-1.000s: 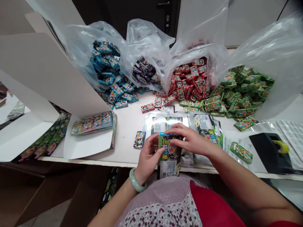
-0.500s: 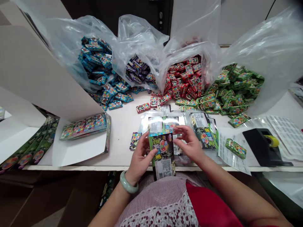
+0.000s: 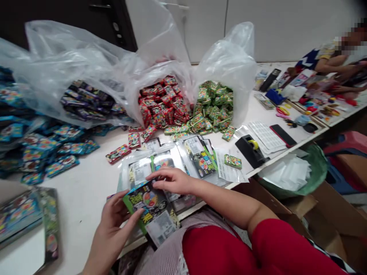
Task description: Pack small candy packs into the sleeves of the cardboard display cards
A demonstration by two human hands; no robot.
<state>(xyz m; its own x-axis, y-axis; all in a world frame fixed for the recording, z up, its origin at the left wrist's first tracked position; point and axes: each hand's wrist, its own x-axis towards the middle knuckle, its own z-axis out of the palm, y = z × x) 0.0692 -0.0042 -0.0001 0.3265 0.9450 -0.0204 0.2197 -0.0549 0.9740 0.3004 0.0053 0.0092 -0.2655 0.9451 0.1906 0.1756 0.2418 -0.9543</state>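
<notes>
My left hand (image 3: 114,219) grips a flat black packet (image 3: 151,210) with a green side edge and colourful print, its thumb across the front. The packet tilts over the table's front edge, and a strip of blue shows along its top. My right hand (image 3: 172,180) is at the packet's top edge, thumb at the front and fingers reaching over it; the fingertips' exact hold is partly hidden. Behind the hands, clear plastic sleeves (image 3: 137,172) lie on the table. Similar black packets (image 3: 200,160) lie to their right.
Clear bags of small blue, purple (image 3: 86,101), red (image 3: 163,101) and green packs (image 3: 215,103) line the back. A tape dispenser (image 3: 249,151), label sheets (image 3: 266,135) and a phone (image 3: 283,135) lie to the right. An open box (image 3: 51,229) sits left. Another person (image 3: 329,61) sits far right.
The view has swung to the right, bringing the phone, the green bin and another person into sight. My right hand has closed in on the packet's top edge; the left keeps its hold.
</notes>
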